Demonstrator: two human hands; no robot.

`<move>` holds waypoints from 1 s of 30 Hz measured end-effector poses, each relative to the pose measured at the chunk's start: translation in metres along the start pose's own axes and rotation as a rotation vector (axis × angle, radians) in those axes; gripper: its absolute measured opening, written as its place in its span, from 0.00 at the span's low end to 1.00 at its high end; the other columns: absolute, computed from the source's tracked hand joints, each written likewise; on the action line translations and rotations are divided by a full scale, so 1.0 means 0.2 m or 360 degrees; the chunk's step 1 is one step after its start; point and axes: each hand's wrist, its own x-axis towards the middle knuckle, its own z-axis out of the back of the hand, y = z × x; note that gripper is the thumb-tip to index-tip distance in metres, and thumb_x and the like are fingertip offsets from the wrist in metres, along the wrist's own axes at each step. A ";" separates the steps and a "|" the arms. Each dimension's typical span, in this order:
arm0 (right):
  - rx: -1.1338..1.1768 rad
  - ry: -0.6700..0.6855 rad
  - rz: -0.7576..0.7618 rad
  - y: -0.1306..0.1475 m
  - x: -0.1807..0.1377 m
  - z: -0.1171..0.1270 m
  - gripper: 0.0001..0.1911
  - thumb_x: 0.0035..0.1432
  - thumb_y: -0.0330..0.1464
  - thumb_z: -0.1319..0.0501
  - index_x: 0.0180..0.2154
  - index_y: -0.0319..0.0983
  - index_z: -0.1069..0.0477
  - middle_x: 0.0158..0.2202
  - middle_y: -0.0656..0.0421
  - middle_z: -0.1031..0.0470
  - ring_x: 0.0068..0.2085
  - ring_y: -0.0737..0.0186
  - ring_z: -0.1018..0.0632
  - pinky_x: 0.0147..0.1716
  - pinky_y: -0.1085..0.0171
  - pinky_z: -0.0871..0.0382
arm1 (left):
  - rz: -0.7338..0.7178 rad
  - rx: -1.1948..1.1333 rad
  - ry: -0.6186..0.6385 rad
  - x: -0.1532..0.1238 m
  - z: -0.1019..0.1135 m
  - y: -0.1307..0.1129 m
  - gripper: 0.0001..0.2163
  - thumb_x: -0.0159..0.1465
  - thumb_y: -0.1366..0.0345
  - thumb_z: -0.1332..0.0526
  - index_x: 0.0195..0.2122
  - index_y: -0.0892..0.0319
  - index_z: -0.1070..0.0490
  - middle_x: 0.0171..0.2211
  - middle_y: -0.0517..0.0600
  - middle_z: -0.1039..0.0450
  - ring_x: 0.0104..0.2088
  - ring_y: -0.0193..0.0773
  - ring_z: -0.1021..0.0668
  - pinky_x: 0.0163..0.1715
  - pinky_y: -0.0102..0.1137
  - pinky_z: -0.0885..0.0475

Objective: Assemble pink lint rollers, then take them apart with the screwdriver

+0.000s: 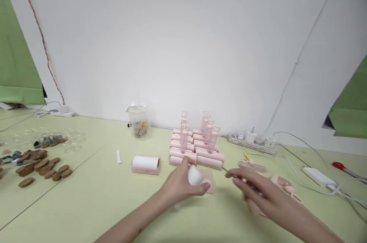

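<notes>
My left hand (183, 183) is closed around a small white roll (195, 175), tilted with its round end facing up and right. A translucent pinkish piece (210, 183) lies beside that roll, partly behind it. My right hand (258, 189), slightly blurred, pinches a thin dark pointed tool (226, 170); its kind cannot be made out. The tip points left, toward the left hand. Just behind both hands are stacked pink cylinders (183, 150), with several upright pink tubes with heart-shaped loops (212, 140) standing on them. Left of my left hand lies a white roll in a pinkish case (145, 164).
Brown round discs (43, 164) and clear round pieces lie at the left. Near the wall stand a clear plastic bag (139, 122) and a power strip (252, 144) with plugs. Cables and a white adapter (318, 177) are at right, pink parts (283, 183) near my right hand.
</notes>
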 end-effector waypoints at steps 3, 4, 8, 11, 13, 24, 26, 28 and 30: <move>0.0521 0.0041 0.0128 0.17 0.13 -0.10 0.13 0.57 0.44 0.48 0.36 0.44 0.32 0.36 0.58 0.31 0.37 0.61 0.28 0.32 0.66 0.30 | 0.0006 0.0453 -0.0054 0.03 0.06 0.03 0.18 0.49 0.52 0.42 0.35 0.55 0.45 0.26 0.45 0.32 0.26 0.41 0.28 0.21 0.27 0.41; 0.0657 -0.0018 0.0125 0.20 0.16 -0.13 0.13 0.57 0.44 0.47 0.36 0.43 0.33 0.35 0.58 0.31 0.35 0.61 0.28 0.31 0.66 0.30 | 0.0007 0.0551 -0.0065 0.04 0.07 0.04 0.17 0.50 0.53 0.43 0.35 0.55 0.45 0.26 0.45 0.32 0.26 0.41 0.28 0.20 0.27 0.41; 0.0832 -0.0026 0.0053 0.21 0.22 -0.21 0.16 0.59 0.46 0.51 0.35 0.41 0.38 0.22 0.65 0.39 0.21 0.67 0.32 0.21 0.69 0.36 | -0.0039 0.0702 -0.0104 0.07 0.08 0.06 0.16 0.51 0.53 0.44 0.36 0.54 0.46 0.26 0.46 0.30 0.27 0.42 0.26 0.21 0.27 0.40; 0.0564 0.0375 -0.0053 0.20 0.18 -0.24 0.18 0.60 0.46 0.55 0.34 0.41 0.35 0.18 0.67 0.44 0.16 0.70 0.39 0.18 0.70 0.42 | -0.0051 0.0705 -0.0107 0.06 0.08 0.06 0.19 0.49 0.54 0.42 0.38 0.55 0.46 0.28 0.47 0.30 0.28 0.44 0.26 0.21 0.27 0.40; 0.0396 0.0611 -0.0082 0.21 0.15 -0.24 0.20 0.61 0.46 0.56 0.33 0.42 0.33 0.19 0.66 0.43 0.17 0.70 0.40 0.17 0.71 0.45 | -0.0039 0.0668 -0.0064 0.06 0.09 0.06 0.20 0.48 0.54 0.41 0.38 0.55 0.46 0.28 0.48 0.30 0.28 0.44 0.26 0.20 0.27 0.41; 0.0052 0.0592 0.0084 0.23 0.14 -0.23 0.17 0.61 0.39 0.56 0.30 0.43 0.31 0.26 0.63 0.31 0.25 0.63 0.33 0.24 0.69 0.45 | 0.0052 0.0556 0.0101 0.05 0.09 0.05 0.18 0.50 0.54 0.42 0.38 0.55 0.47 0.30 0.48 0.30 0.30 0.45 0.27 0.20 0.27 0.42; 0.0022 0.0610 0.0070 0.23 0.13 -0.23 0.16 0.61 0.38 0.55 0.31 0.44 0.30 0.27 0.62 0.29 0.25 0.63 0.32 0.24 0.68 0.44 | 0.0056 0.0592 0.0174 0.05 0.09 0.05 0.17 0.49 0.57 0.42 0.37 0.55 0.46 0.30 0.48 0.30 0.30 0.45 0.26 0.19 0.26 0.44; -0.0002 0.0616 0.0036 0.23 0.13 -0.23 0.16 0.60 0.37 0.54 0.32 0.45 0.29 0.29 0.62 0.27 0.26 0.63 0.31 0.24 0.68 0.43 | 0.0066 0.0597 0.0257 0.04 0.10 0.06 0.17 0.48 0.59 0.42 0.36 0.55 0.45 0.30 0.48 0.29 0.29 0.44 0.26 0.19 0.26 0.43; -0.0012 0.0619 -0.0053 0.22 0.13 -0.21 0.16 0.59 0.37 0.53 0.31 0.45 0.28 0.28 0.62 0.28 0.26 0.63 0.30 0.22 0.69 0.42 | 0.0075 0.0580 0.0314 0.03 0.11 0.06 0.16 0.46 0.60 0.41 0.35 0.55 0.45 0.32 0.47 0.29 0.30 0.44 0.26 0.18 0.26 0.42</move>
